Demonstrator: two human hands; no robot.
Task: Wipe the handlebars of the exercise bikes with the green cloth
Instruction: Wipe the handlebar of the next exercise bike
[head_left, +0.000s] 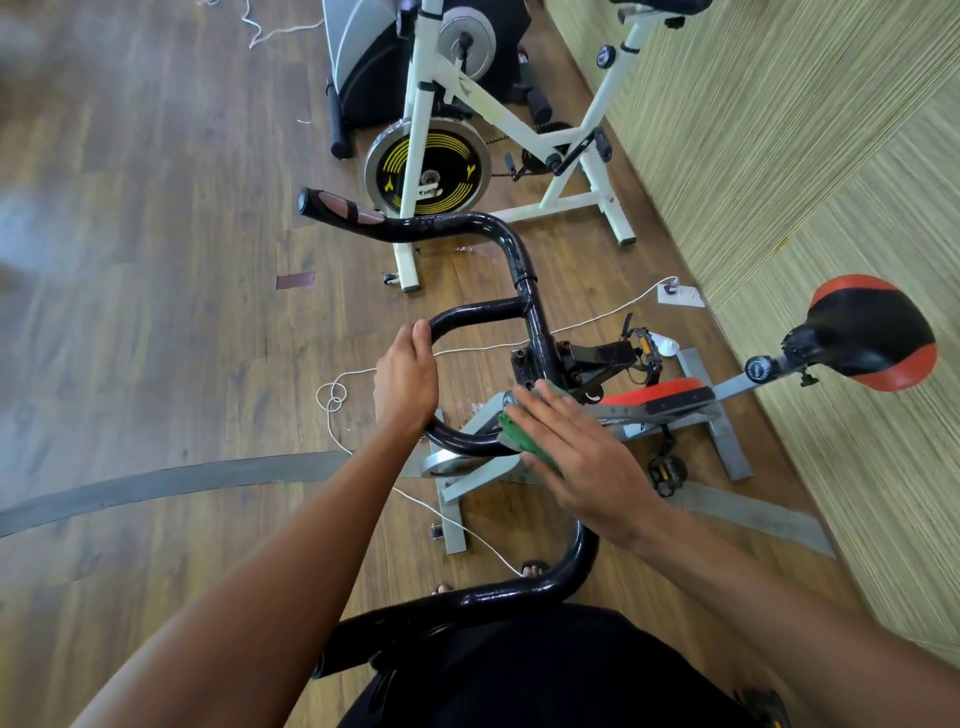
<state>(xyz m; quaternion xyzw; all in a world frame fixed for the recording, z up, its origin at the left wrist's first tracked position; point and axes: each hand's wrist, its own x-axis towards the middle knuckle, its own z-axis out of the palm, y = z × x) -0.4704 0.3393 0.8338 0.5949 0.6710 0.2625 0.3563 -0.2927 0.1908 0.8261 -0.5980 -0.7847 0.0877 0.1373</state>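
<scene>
The left hand (408, 376) curls round the inner loop of the black handlebars (537, 322), probably to steady them. Just right of it, the right hand (582, 462) presses the green cloth (532, 441) flat-fingered onto the bar for rubbing. Wooden floor (156, 312) lies beneath both hands, a white bike (415, 156) stands beyond them, and a ribbed wall (779, 130) runs along their right.
</scene>
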